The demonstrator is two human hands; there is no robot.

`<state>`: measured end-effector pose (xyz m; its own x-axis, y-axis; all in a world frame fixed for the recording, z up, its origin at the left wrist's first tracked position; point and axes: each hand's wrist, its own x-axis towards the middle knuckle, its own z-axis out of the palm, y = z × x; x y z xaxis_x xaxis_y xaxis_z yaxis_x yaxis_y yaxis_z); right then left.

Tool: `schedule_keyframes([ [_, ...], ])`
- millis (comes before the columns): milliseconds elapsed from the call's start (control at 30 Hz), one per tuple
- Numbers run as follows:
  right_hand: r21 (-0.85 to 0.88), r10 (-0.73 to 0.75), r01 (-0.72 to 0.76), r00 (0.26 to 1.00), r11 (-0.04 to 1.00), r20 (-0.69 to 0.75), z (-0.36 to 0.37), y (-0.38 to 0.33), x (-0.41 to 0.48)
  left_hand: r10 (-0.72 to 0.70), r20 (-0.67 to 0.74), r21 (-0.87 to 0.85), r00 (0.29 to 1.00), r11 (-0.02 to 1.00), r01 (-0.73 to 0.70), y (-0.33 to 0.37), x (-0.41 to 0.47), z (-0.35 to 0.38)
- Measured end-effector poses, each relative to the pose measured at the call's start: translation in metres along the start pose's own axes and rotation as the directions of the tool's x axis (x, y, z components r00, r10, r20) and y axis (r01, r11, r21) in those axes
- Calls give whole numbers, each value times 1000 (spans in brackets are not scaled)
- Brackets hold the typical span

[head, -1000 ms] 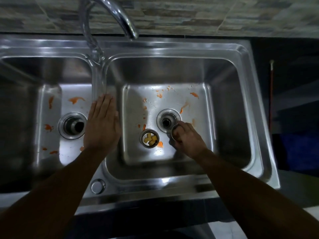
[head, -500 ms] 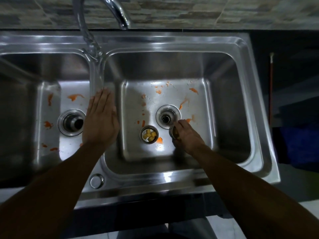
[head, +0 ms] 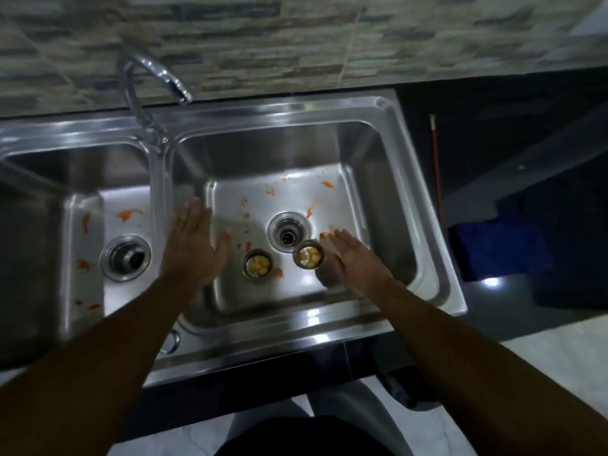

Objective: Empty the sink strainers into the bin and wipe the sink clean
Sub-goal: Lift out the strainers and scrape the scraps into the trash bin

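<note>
Two round metal strainers with yellow food bits stand on the floor of the right basin: one [head: 257,264] left of the open drain [head: 289,232], the other [head: 309,254] just below and right of it. My right hand [head: 353,263] hovers beside the second strainer with fingers straight, holding nothing. My left hand [head: 194,245] lies flat, fingers spread, over the divider between the two basins. Orange smears [head: 130,213] spot both basin floors of the steel double sink [head: 427,251]. The left basin's drain [head: 126,256] is open.
A curved chrome tap [head: 148,90] rises behind the divider. A tiled wall runs along the back. To the right lie a dark counter, a thin red-handled stick [head: 436,166] and a blue object [head: 503,248]. Pale floor shows below the sink front.
My right hand let go of the second strainer, which now stands beside the drain, and its fingers straightened. The view pulled back and tilted. My left hand stayed on the divider.
</note>
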<state>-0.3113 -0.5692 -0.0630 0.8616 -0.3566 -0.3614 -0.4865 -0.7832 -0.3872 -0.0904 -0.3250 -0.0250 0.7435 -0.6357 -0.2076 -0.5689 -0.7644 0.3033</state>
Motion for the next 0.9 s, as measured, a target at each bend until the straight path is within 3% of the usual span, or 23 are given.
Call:
schedule_keyframes([
  [200, 53, 51, -41, 978, 998, -203, -35, 41, -41, 129, 169, -92, 977, 989, -115, 106, -52, 47],
  [300, 78, 85, -61, 932, 995, -351, -57, 67, -60, 207, 195, -117, 959, 975, -186, 149, -70, 70],
  [467, 83, 194, -175, 870, 981, -454, -87, 112, -88, 238, 279, -129, 930, 969, -210, 195, -82, 96],
  [667, -38, 416, -463, 827, 886, -377, -90, 165, -107, 227, 266, -8, 937, 972, -233, 206, -86, 101],
  [900, -58, 416, -474, 820, 879, -392, -76, 173, -106, 221, 260, -22, 940, 974, -223, 209, -85, 104],
])
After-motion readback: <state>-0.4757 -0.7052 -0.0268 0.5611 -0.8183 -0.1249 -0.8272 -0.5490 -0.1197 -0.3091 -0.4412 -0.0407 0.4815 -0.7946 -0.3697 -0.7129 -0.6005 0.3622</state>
